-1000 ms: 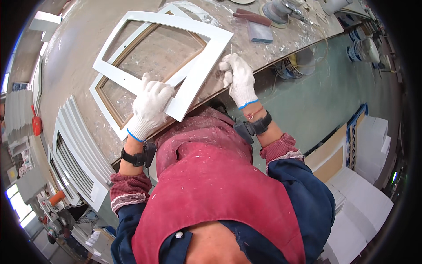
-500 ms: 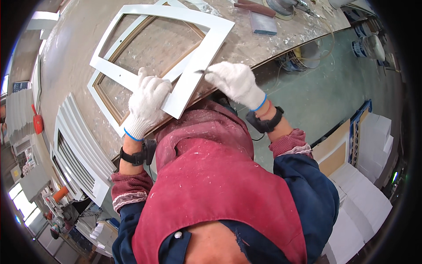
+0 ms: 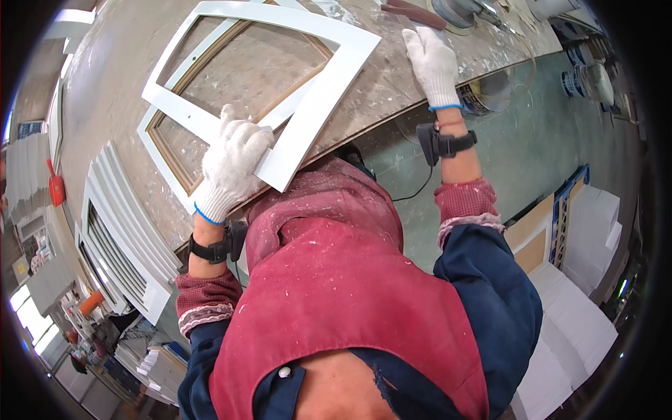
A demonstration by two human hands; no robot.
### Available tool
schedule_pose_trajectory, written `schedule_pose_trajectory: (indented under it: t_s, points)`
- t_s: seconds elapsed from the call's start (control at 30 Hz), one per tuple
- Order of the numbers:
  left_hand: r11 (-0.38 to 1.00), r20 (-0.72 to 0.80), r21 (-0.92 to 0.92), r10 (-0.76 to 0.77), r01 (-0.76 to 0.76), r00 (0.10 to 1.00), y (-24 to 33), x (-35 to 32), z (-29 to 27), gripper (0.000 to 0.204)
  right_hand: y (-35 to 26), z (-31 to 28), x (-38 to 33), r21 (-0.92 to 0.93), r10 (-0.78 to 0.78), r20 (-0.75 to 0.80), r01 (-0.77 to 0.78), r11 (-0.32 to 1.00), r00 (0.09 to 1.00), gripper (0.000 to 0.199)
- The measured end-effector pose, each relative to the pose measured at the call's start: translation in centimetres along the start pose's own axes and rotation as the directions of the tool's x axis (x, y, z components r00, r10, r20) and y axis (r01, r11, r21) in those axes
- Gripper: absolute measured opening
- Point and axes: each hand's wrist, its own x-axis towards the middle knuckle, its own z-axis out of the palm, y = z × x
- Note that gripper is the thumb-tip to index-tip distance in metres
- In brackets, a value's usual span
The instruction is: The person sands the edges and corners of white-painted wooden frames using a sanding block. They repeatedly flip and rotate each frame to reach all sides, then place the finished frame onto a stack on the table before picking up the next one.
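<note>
On the worktop (image 3: 385, 87), we lay our left hand (image 3: 234, 164) on a white frame while our right hand (image 3: 432, 64) reaches to the side.

Our left fingers bend over the upper frame (image 3: 318, 115) near its lower end, though we cannot tell how tightly they close; beneath it, at an angle, lies a second frame (image 3: 166, 164) with a brown inner edge; our right hand is over the worktop, fingers pointing away from us, and we cannot tell whether it pinches anything; just beyond it lie a reddish-brown bar (image 3: 414, 14) and a round power tool (image 3: 449, 14).
</note>
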Motion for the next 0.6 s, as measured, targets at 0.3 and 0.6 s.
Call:
schedule_pose_trajectory:
  t_s: [0.3,0.6]
  points:
    - [0.999,-0.002,0.040,0.031,-0.031,1.000,-0.1,-0.1,0.0,0.033,-2.8,0.5,-2.9,-0.016,-0.329,-0.190,0.332,0.943,0.925,0.023]
    - [0.999,0.023,0.006,-0.032,0.031,0.999,0.0,-0.5,0.2,0.028,-4.2,-1.0,-5.3,0.113,-0.395,-0.056,0.399,0.910,0.917,0.022]
